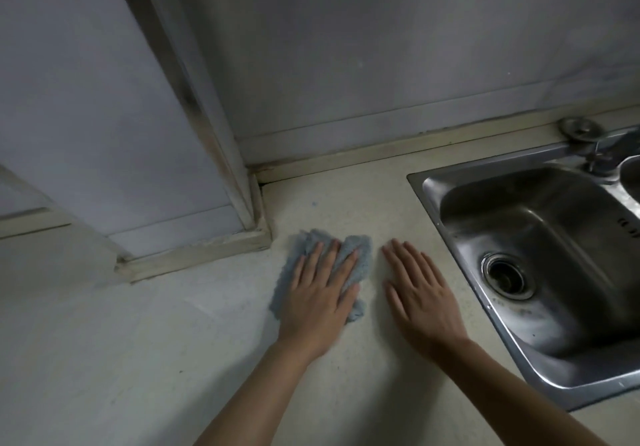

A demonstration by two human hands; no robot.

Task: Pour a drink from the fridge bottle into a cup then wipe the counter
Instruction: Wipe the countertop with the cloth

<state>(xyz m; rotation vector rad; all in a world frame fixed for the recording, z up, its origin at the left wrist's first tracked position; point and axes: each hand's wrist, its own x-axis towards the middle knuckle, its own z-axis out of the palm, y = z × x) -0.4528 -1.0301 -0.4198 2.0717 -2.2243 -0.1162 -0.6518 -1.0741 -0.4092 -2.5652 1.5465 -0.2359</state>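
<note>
Wiping step: your left hand [320,293] presses flat on the blue cloth [356,255], right hand [420,293] open on the counter [173,341]; sweep onward next.

The single camera sits on my head, looking forward and steeply down, close over the bench [214,359]. The wall corner [242,154] lies toward 12 o'clock, the sink [429,185] at 3 o'clock, and my forearms enter from 6 o'clock.

Left hand [320,301] presses blue cloth [356,255] flat on counter [173,341] beside sink [426,189].
</note>
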